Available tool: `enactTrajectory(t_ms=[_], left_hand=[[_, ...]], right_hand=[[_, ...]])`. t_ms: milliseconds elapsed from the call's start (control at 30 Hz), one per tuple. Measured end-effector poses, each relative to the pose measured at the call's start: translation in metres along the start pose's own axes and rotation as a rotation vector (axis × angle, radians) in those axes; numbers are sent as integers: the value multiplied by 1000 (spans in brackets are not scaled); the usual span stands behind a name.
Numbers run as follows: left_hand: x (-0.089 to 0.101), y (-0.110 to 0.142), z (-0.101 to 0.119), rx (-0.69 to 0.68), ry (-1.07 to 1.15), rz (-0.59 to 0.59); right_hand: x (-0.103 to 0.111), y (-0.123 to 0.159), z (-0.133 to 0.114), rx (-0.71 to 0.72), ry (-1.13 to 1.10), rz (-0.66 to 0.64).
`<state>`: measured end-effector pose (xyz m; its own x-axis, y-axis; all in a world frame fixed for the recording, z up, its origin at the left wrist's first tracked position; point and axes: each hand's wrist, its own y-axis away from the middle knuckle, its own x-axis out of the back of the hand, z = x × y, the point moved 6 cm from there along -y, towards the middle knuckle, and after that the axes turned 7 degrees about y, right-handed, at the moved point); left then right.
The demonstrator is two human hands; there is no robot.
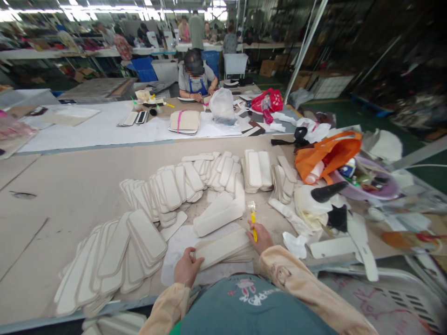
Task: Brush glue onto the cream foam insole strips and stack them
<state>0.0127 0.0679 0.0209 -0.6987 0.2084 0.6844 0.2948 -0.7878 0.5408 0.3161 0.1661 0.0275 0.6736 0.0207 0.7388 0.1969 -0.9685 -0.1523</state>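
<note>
In front of me a stack of long off-white rounded panels (223, 249) lies on a white sheet (172, 253). My left hand (187, 267) is at the stack's left end, its bent fingers and thumb closed on the edge of the top panel. At the right end, my right hand (261, 237) holds a small yellow-handled tool (254, 227) and touches the panel with its fingertips. The tool points away from me, and its head is coated in something whitish. Just beyond lies another pile of long panels (219, 218).
Fanned panels (122, 251) spread to the left, with more rows (171, 186) behind. To the right are an orange bag (328, 156), a purple basin (387, 186), crumpled paper (295, 244) and scraps. A co-worker (195, 77) sits across a white-covered table (94, 123).
</note>
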Motion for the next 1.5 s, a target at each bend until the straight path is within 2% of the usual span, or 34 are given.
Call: enactTrajectory(t_ms=[100,200,300,367,433,533,633,733,833,1033,1200,1500], left_hand=[[-1,-1,1,-38,-15,-10],[0,-4,1,-77,-42,4],[0,-7,-1,-94,-65,24],[-1,-8,-2,-105,-73,28],[-2,-8,-2,-122,-79,28],[-3,-8,0,-149,-91,26],[-4,-8,2,-160,-119,17],[-5,-8,3,-185,-132,20],[-4,-8,5,-221,-112,31],[-1,-7,9,-263,-95,63],[-2,-6,10,-315,-115,93],[-3,-5,18,-319,-132,69]], right_hand=[[-3,9,-22,175,-24,-76],[-18,23,-46,398,-33,-182],[-30,34,-50,514,-1,-241],[-31,37,-39,478,33,-250],[-25,39,-22,375,58,-236],[-10,40,3,186,78,-164],[-1,39,18,27,91,-73],[-7,33,25,-122,83,-20],[-19,27,25,-211,61,-2],[-25,23,21,-276,4,35],[-23,27,20,-278,-42,67],[-25,34,17,-261,-70,56]])
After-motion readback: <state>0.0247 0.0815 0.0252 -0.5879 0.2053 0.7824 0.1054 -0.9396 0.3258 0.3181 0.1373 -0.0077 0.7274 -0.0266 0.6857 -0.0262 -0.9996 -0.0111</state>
